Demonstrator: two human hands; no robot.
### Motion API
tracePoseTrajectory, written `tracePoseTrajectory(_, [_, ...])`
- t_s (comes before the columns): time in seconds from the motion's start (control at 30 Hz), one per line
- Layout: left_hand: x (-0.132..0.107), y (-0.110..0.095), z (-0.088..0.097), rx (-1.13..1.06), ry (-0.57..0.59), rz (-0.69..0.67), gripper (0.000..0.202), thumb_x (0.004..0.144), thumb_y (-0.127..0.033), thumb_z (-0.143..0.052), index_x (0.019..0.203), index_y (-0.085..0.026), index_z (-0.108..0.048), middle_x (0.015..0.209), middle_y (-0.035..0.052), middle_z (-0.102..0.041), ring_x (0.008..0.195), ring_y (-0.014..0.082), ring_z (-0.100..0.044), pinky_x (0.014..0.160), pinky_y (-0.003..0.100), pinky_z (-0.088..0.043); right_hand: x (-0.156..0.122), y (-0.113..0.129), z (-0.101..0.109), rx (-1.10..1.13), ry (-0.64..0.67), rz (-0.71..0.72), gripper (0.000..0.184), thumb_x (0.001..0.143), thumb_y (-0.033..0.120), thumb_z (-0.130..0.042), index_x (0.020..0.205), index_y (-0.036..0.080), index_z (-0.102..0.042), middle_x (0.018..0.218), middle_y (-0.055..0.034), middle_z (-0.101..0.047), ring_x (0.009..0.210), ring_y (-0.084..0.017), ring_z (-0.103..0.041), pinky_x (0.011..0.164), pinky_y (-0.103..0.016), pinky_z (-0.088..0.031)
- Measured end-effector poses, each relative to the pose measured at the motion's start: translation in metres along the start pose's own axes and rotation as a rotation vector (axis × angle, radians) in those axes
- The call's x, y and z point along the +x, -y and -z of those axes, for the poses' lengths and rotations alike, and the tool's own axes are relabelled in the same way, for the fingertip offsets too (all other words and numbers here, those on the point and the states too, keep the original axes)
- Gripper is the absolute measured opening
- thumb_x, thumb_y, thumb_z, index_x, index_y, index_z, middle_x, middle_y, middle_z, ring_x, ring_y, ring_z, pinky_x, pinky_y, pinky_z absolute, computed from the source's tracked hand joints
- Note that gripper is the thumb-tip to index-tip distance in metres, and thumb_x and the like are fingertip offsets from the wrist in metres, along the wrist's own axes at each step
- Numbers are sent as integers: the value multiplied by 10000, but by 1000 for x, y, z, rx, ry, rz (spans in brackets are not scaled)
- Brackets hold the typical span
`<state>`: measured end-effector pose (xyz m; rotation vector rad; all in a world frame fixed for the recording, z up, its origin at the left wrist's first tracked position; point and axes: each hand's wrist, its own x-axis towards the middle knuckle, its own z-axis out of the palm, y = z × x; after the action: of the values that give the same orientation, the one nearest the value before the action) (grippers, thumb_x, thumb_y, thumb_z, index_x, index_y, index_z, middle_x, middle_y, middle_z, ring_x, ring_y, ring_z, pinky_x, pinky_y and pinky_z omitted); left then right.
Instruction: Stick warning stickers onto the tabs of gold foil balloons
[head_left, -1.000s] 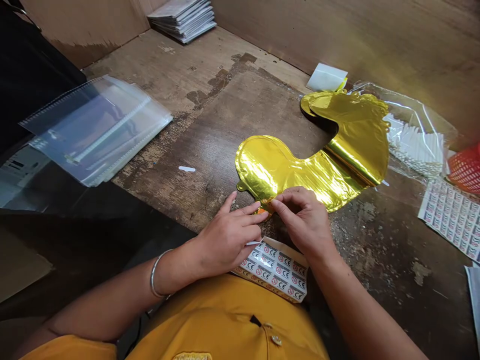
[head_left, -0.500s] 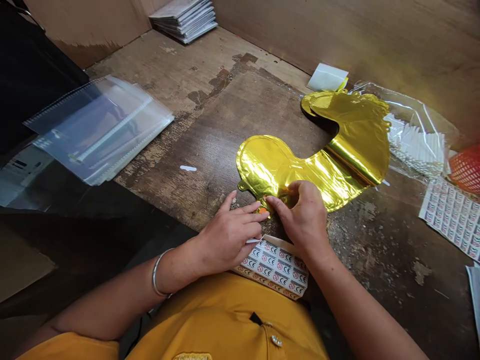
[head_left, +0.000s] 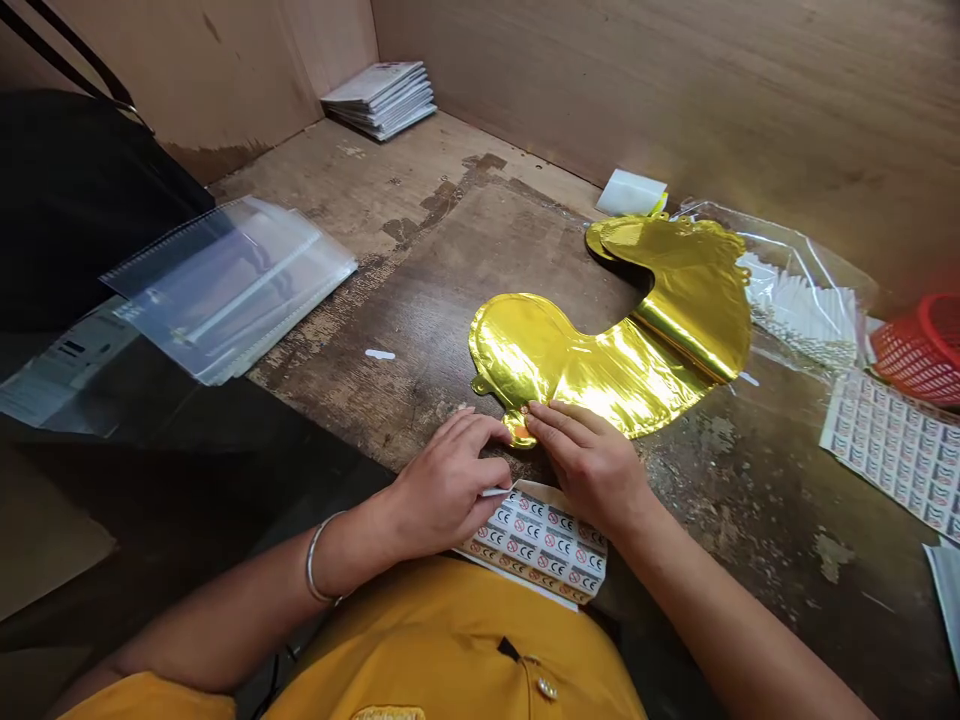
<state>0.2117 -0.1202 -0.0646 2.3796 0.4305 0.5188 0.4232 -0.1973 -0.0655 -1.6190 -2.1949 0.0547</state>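
A shiny gold foil balloon (head_left: 611, 375), flat and curved, lies in front of me with its narrow tail toward my body. My right hand (head_left: 596, 465) grips the balloon near that tail, fingers close together and thumb hidden beneath them. On the tail is a small orange patch (head_left: 519, 431). My left hand (head_left: 450, 485) is curled, its index fingertip touching the tail's edge. Between its lower fingers a thin white strip (head_left: 496, 491) sticks out; its kind is unclear. Below both hands a sheet of CE-marked stickers (head_left: 551, 538) lies against my yellow shirt.
Clear plastic sleeves (head_left: 240, 285) are piled at the left table edge. A white stack (head_left: 382, 100) stands in the back corner. To the right are a clear bag of white sticks (head_left: 806, 305), a red basket (head_left: 919, 350) and another sticker sheet (head_left: 896, 450).
My right hand has gone from a raised pinch to fingers laid lower along the balloon's tail. My left fingers have curled in from being stretched out. The whole view has shifted slightly.
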Motion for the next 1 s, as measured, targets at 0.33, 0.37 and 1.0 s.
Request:
tracePoseTrajectory(0.33, [0,-4,2,73,17,12,91,862,-177,-575,842,-175,-663,1592,109,-206,1457,333,-203,1159,581,-195,26,-19,11,509,-61,-492,251,845,383,-600,681,197,-637,706,-19,-650,684,-164,-580,666,-297,-466])
tracePoseTrajectory(0.37, [1,-5,2,90,23,11,90,867,-184,-575,846,-178,-662,1599,100,-193,1466,335,-179,1162,595,-170,27,-22,11,529,-44,-528,316,859,416,-568,644,189,-619,640,-7,-602,630,-150,-537,616,-282,-432])
tracePoseTrajectory(1.0, [36,-1,15,196,128,-215,84,861,-215,-591,826,-168,-652,1550,144,-312,1443,321,-266,1160,546,-238,42,-29,14,686,8,-753,524,802,639,-516,535,193,-449,507,59,-291,498,-84,-258,453,-241,-210])
